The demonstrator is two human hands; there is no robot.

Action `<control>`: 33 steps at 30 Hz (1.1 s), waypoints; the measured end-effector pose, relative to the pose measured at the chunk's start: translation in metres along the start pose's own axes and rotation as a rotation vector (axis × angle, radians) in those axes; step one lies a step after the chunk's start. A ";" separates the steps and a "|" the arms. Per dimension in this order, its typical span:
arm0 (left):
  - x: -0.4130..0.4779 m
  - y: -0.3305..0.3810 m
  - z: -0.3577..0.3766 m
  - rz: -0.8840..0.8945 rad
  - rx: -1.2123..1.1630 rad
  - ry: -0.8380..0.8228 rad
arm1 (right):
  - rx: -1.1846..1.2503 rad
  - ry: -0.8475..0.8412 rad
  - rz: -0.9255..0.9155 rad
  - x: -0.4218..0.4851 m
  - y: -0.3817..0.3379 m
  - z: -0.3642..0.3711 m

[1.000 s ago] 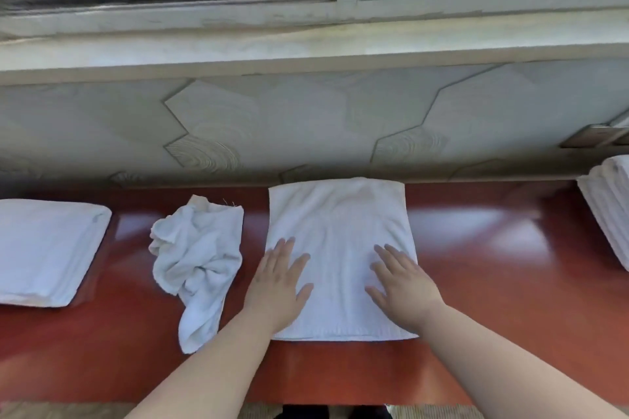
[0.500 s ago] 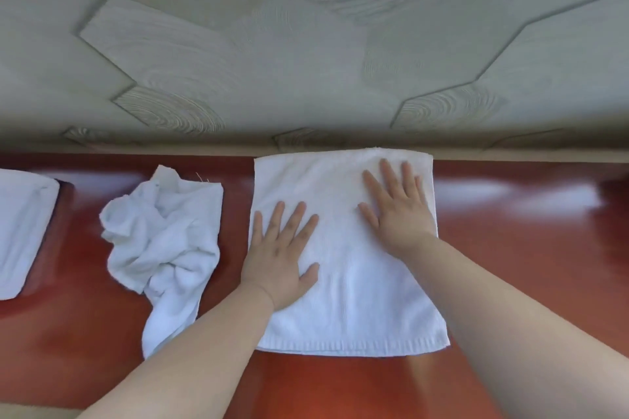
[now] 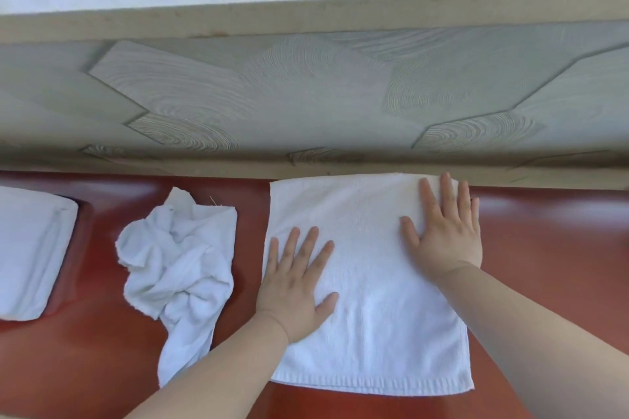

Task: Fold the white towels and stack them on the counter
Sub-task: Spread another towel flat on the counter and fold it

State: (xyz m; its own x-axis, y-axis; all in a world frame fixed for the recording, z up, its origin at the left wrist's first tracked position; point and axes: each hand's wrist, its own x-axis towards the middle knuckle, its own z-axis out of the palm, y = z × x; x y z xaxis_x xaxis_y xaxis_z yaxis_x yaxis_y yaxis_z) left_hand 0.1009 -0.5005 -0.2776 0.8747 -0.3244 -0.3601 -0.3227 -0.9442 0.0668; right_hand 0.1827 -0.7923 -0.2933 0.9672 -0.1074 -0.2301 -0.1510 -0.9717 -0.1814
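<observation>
Flatly, both hands press a rectangular terry towel point(image 3: 367, 299).

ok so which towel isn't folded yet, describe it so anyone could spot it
On the red counter below the patterned wall, find the flat towel spread in the middle. Left of it, before the folded towels at the left edge, lies the crumpled towel: the only one bunched and wrinkled.

Folded towels point(image 3: 30, 248) at left: cut by the frame edge, layer count unreadable. Crumpled towel point(image 3: 180, 269): lower end partly behind the left forearm point(image 3: 218, 374). Flat towel point(image 3: 367, 286): far right corner under the right hand point(image 3: 446, 235). Both forearms run out of frame.
</observation>
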 end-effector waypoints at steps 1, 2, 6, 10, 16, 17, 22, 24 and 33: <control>0.004 0.002 -0.003 -0.025 -0.013 0.016 | 0.002 0.005 0.000 0.000 0.000 0.000; 0.013 0.005 -0.007 -0.054 -0.037 0.045 | 0.000 0.010 0.001 0.001 0.000 0.000; 0.077 -0.003 -0.032 0.043 -0.108 0.076 | -0.005 0.027 0.003 0.002 0.001 0.002; 0.113 -0.056 -0.041 -0.059 -0.046 0.068 | -0.006 0.040 -0.001 0.002 0.002 0.004; 0.118 -0.070 -0.046 -0.191 -0.145 0.129 | 0.002 0.053 -0.009 0.002 0.001 0.005; 0.113 -0.067 -0.044 -0.228 -0.168 0.139 | 0.002 0.056 -0.009 0.002 0.001 0.005; 0.108 -0.062 -0.035 -0.417 -0.216 0.230 | -0.005 0.063 -0.009 0.003 0.003 0.008; 0.108 -0.063 -0.033 -0.405 -0.221 0.257 | -0.005 0.063 -0.016 0.002 0.003 0.007; 0.105 -0.069 -0.029 -0.371 -0.404 0.443 | 0.321 0.144 0.368 0.046 0.004 -0.020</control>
State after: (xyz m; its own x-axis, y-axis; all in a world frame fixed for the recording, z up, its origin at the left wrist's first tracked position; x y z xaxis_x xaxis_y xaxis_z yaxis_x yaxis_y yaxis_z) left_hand 0.2257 -0.4711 -0.2931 0.9936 0.1113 -0.0186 0.1099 -0.9166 0.3845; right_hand 0.2311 -0.8057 -0.2852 0.8528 -0.4806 -0.2044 -0.5207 -0.7525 -0.4032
